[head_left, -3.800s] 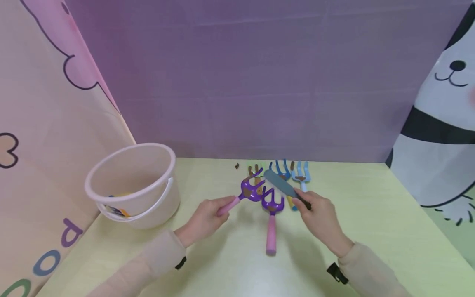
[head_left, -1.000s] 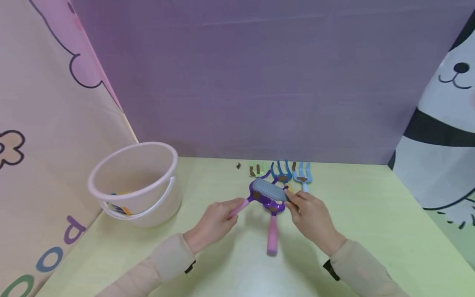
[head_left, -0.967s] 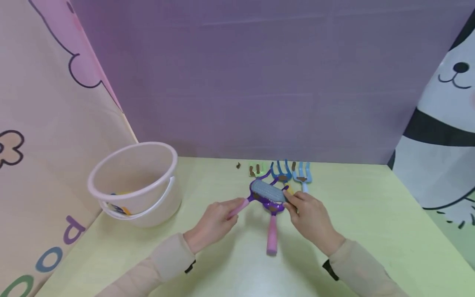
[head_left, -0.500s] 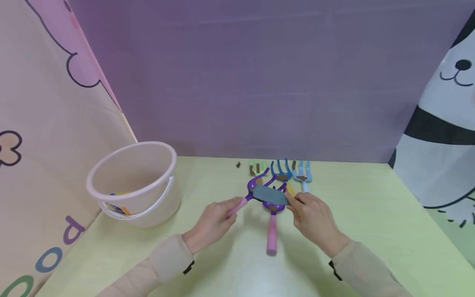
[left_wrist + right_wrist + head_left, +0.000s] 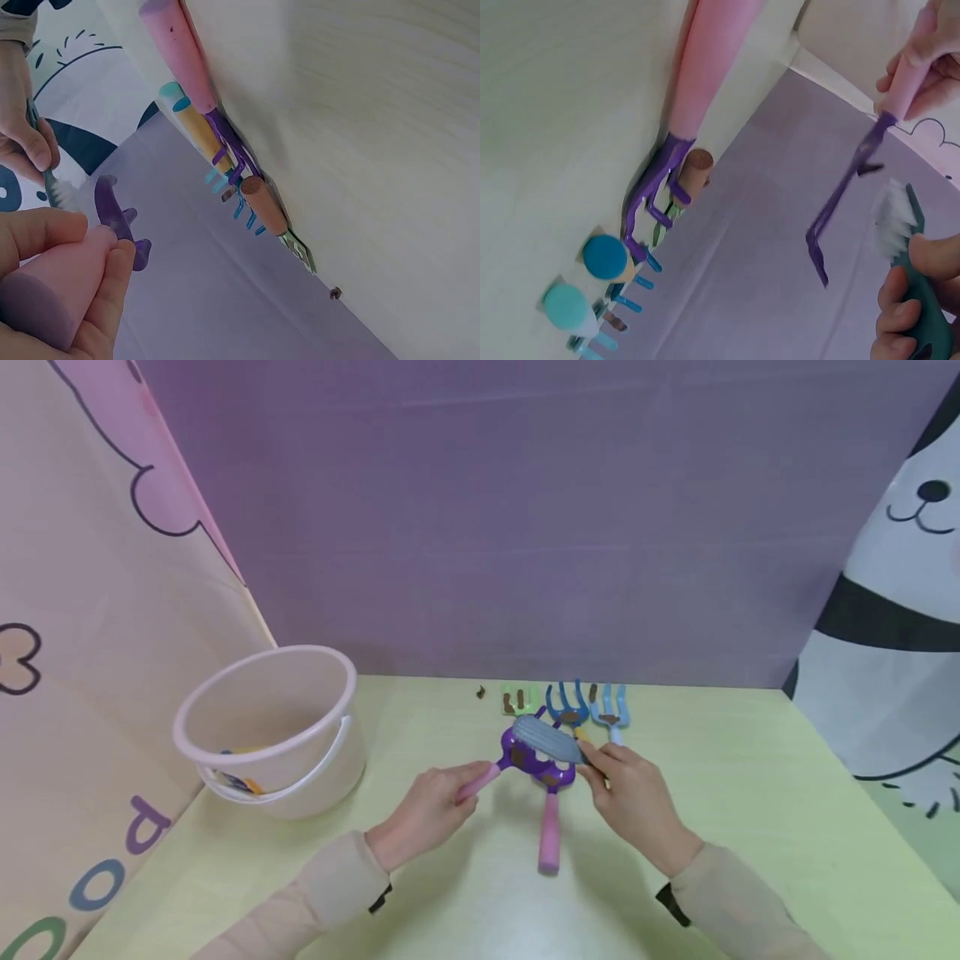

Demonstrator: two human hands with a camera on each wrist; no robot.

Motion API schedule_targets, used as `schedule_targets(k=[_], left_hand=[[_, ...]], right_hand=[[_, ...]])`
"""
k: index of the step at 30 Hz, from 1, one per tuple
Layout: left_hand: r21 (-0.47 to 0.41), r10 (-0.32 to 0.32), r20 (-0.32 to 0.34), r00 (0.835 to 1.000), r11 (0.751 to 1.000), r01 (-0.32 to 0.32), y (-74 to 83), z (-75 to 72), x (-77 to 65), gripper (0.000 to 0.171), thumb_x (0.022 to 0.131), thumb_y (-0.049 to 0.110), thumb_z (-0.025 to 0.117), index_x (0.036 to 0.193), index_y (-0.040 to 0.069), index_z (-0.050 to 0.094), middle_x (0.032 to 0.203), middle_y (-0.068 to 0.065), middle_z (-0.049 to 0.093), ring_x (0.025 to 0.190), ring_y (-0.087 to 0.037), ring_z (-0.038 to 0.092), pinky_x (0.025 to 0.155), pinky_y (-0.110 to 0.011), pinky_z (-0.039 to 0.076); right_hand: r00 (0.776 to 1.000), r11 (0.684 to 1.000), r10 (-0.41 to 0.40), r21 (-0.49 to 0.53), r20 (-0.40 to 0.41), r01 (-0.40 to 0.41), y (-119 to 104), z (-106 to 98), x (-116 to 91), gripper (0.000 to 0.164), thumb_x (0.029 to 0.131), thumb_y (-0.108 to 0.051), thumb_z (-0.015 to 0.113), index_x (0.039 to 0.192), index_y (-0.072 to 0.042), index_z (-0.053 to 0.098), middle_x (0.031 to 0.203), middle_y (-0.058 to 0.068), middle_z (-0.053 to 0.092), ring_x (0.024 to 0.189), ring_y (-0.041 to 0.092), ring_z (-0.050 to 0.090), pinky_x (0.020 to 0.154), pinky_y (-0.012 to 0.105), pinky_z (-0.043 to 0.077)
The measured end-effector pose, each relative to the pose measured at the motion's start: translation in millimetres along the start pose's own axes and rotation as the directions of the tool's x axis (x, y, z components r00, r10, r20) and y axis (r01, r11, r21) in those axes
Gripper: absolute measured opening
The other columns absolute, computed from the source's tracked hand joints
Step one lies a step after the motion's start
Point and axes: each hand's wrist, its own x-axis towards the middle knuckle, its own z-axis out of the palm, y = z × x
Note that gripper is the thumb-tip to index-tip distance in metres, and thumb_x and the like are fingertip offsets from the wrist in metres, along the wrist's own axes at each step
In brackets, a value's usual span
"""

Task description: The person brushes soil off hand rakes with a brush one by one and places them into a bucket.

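My left hand [image 5: 427,814] grips the pink handle of a hand fork [image 5: 517,752], raised above the table. Brown patches mark its purple head. In my right hand [image 5: 637,797] is a scrub brush [image 5: 551,740] with a grey-green back, overlapping the fork's tines in the head view. Its white bristles [image 5: 895,221] face the fork, with a small gap between them in the right wrist view. A second purple fork [image 5: 550,835] with a pink handle lies on the table just below, its head partly hidden behind the held one.
Farther back lie a green fork [image 5: 520,700], a dark blue fork [image 5: 569,714] and a light blue fork [image 5: 611,717], all with brown patches. A small brown bit [image 5: 481,692] sits beside them. At left stands a white bucket [image 5: 330,777] with something colourful inside.
Since the oldest frame, the held fork has shifted slightly right and the brush has come down over it. Over the last second the brush has turned over and back and shifted slightly across the fork.
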Motion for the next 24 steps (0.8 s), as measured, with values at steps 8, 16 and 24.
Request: schedule_targets(k=[8, 16, 24], left_hand=[[0.006, 0.041, -0.043, 0.998, 0.999, -0.041, 0.1, 1.3, 0.5, 0.044, 0.085, 0.000, 0.055, 0.128, 0.000, 0.050, 0.125, -0.018, 0.056, 0.043, -0.001, 0.034, 0.041, -0.018, 0.042], [-0.042, 0.006, -0.030, 1.000, 0.999, -0.007, -4.8, 6.5, -3.1, 0.043, 0.086, 0.001, 0.053, 0.129, -0.002, 0.049, 0.124, -0.021, 0.056, 0.040, 0.001, 0.033, 0.035, -0.015, 0.038], [-0.039, 0.004, -0.023, 1.000, 0.999, -0.005, -3.9, 6.8, -1.9, 0.044, 0.085, 0.001, 0.054, 0.129, -0.001, 0.049, 0.127, -0.020, 0.053, 0.043, -0.001, 0.035, 0.040, -0.016, 0.041]], right_hand=[[0.997, 0.994, -0.061, -0.089, 0.046, 0.065, -4, 7, -4, 0.031, 0.072, -0.006, 0.073, 0.101, 0.002, 0.069, 0.069, 0.004, 0.058, 0.055, 0.011, 0.044, 0.045, 0.021, 0.040], [0.976, 0.966, -0.215, -0.137, 0.043, 0.219, 8, 7, -8, 0.034, 0.068, -0.005, 0.072, 0.101, 0.003, 0.069, 0.068, 0.004, 0.057, 0.057, 0.011, 0.040, 0.046, 0.019, 0.037], [0.991, 0.988, -0.133, -0.071, 0.034, 0.135, 9, 11, -8, 0.034, 0.069, -0.004, 0.074, 0.102, 0.002, 0.068, 0.071, 0.004, 0.060, 0.059, 0.010, 0.046, 0.048, 0.020, 0.043]])
